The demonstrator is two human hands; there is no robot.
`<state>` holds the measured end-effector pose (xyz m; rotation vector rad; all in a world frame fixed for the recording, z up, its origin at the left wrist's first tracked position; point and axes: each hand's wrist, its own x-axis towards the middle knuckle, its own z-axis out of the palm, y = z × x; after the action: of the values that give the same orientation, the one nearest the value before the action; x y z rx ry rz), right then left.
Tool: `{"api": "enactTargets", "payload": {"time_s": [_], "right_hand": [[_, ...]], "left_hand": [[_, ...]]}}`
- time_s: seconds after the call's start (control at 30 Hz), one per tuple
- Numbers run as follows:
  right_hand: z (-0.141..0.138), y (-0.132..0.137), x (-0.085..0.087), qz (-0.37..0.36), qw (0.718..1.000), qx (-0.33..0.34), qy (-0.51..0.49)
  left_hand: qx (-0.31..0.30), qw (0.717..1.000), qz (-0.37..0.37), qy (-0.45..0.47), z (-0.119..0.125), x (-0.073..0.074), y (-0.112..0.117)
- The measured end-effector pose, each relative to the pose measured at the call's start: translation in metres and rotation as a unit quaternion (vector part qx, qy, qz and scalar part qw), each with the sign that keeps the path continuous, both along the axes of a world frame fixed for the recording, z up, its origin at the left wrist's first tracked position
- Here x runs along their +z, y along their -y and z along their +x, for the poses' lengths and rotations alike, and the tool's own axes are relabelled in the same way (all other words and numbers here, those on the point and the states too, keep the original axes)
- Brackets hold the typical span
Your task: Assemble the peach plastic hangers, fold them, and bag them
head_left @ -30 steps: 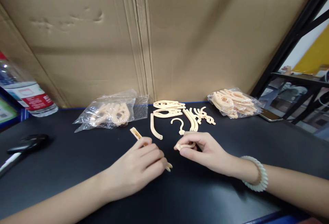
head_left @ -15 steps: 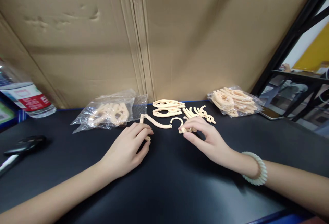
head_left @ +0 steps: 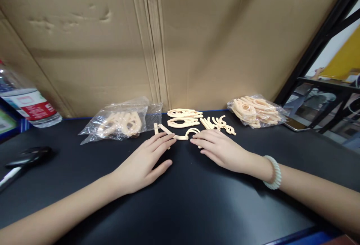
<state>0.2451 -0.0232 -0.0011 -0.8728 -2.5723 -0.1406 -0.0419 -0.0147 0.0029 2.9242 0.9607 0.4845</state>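
My left hand [head_left: 149, 160] lies open with fingers stretched over cream plastic hanger arms [head_left: 156, 128], partly covering them. One curved hanger arm [head_left: 180, 137] runs from under its fingertips to the right. My right hand [head_left: 222, 149] is open too, its fingers extended over hanger parts that it mostly hides. Close to its fingertips is a curved cream hanger hook [head_left: 192, 130]. Behind the hands lie two folded cream hangers [head_left: 184, 122], one behind the other. Loose cream hooks and straight pieces [head_left: 218, 122] are clustered just beyond my right hand.
A clear bag of cream hanger parts [head_left: 119, 123] lies at the back left, another full bag [head_left: 255, 110] at the back right. A water bottle [head_left: 30, 104] and a black object [head_left: 29, 157] are on the left. Cardboard [head_left: 210, 42] stands behind the black table [head_left: 180, 207].
Both hands have loosened and their fingers have straightened. The small cream piece at my right fingertips is lowered to the table. My left fingers have moved slightly right over the hanger arms.
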Motion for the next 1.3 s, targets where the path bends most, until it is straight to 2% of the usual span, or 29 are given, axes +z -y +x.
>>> {"api": "enactTargets", "payload": {"time_s": [0.2,0.43,0.7,1.03,1.3], "right_hand": [[0.001,0.000,-0.006,-0.004,0.999,0.011,-0.042],[0.000,-0.004,-0.007,0.024,0.998,0.004,-0.056],[0.002,-0.008,-0.008,0.051,0.997,-0.020,-0.051],[0.003,-0.009,-0.009,0.043,0.997,-0.058,-0.001],[0.001,-0.008,-0.004,0.013,0.998,-0.062,-0.013]], "left_hand": [[-0.007,0.997,-0.032,-0.064,-0.003,-0.001,-0.005],[-0.001,0.996,-0.029,-0.085,-0.003,-0.003,-0.005],[-0.026,0.999,-0.016,-0.038,0.001,0.003,-0.002],[-0.062,0.998,-0.002,-0.007,0.006,0.008,0.006],[-0.089,0.996,0.022,0.010,0.005,0.007,0.008]]}}
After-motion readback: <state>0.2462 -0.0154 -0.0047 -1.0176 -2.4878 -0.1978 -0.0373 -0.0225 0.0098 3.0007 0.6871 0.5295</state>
